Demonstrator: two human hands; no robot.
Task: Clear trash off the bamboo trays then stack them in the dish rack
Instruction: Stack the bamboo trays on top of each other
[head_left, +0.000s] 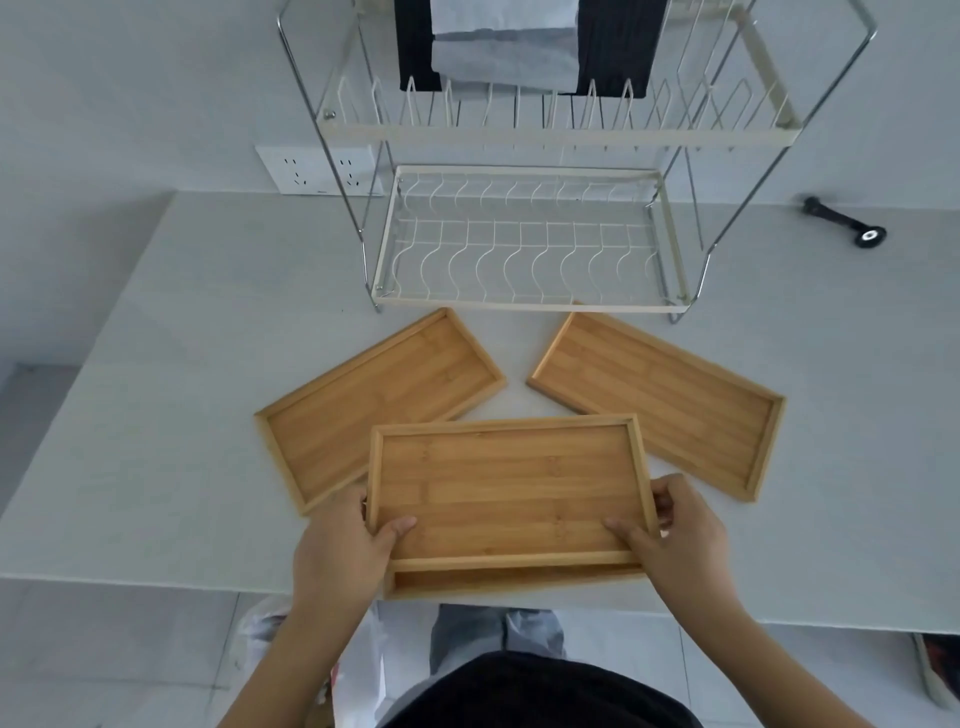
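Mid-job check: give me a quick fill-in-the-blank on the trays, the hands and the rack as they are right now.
1. The number of bamboo trays in view is ____.
2. The left hand and right hand grip the near tray by its two ____ ends.
3. The lower shelf of the dish rack holds ____ trays.
4. The left tray and right tray lie on the ____.

Missing words: three; short; no; table

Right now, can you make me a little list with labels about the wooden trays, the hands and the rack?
held tray: rectangular bamboo tray, lifted, gripped at its near corners
under it: another bamboo tray's edge shows
left hand: thumb inside tray
right hand: thumb inside tray
other trays: left bamboo tray and right bamboo tray, flat on white table
trash on trays: none visible
rack: two-tier white wire dish rack, lower shelf empty
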